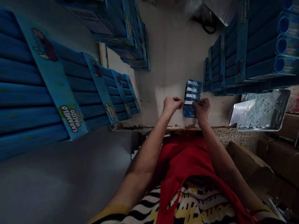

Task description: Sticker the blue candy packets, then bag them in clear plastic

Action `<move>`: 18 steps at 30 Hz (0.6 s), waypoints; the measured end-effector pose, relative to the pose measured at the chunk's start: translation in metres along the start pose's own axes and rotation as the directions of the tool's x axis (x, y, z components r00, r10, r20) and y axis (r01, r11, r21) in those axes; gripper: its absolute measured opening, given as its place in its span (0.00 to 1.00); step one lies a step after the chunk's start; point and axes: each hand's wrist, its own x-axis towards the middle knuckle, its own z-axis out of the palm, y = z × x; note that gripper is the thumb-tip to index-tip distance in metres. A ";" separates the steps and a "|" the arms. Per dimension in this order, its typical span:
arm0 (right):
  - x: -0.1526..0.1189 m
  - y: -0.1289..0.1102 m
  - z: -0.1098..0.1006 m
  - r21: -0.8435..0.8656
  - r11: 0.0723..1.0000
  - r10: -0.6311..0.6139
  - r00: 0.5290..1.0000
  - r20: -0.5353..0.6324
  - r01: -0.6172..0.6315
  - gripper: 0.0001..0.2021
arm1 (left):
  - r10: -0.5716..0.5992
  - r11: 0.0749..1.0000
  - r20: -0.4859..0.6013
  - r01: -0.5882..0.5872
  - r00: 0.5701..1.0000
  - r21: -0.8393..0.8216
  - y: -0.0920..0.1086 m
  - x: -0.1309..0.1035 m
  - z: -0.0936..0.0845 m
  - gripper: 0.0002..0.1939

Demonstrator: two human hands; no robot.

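Observation:
A short column of small blue boxes (190, 114) lies on the table near its front edge. White strips lie across several of the upper boxes. Between my two hands a white paper strip (188, 102) is stretched over one of the boxes. My left hand (173, 104) pinches the strip's left end between thumb and fingertips. At the other end, my right hand (202, 107) has its fingers closed on the strip, and its palm is beside the boxes' right side.
Tall stacks of banded blue boxes stand at the left (70, 93), back left (126, 40) and right (233, 62). A metal tray (281, 119) of small pale pieces sits at the right, with a white sheet (243, 110) on its edge. Cardboard boxes (249, 165) stand below.

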 end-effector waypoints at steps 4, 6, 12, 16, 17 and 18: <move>-0.002 -0.001 0.004 -0.049 0.998 -0.037 0.999 -0.034 0.035 0.14 | -0.020 1.000 0.031 0.020 0.999 0.000 -0.002 0.011 0.002 0.10; -0.002 0.000 0.004 -0.077 0.996 -0.048 0.998 -0.036 0.045 0.13 | -0.028 1.000 0.036 0.028 0.999 -0.008 -0.003 0.013 0.003 0.09; 0.001 -0.007 0.003 -0.173 0.985 -0.021 1.000 -0.009 0.019 0.14 | -0.050 0.998 0.034 0.051 0.998 -0.030 -0.008 0.019 0.005 0.10; 0.008 -0.017 -0.001 -0.305 0.952 0.034 0.999 0.039 -0.021 0.18 | -0.130 0.984 0.139 0.145 0.982 -0.104 -0.013 0.025 -0.001 0.14; 0.010 -0.019 -0.002 -0.328 0.944 0.050 0.998 0.043 -0.033 0.19 | -0.150 0.979 0.165 0.170 0.975 -0.115 -0.015 0.026 -0.003 0.15; 0.012 -0.021 -0.002 -0.349 0.936 0.064 0.997 0.046 -0.044 0.20 | -0.163 0.974 0.186 0.187 0.969 -0.124 -0.017 0.028 -0.005 0.17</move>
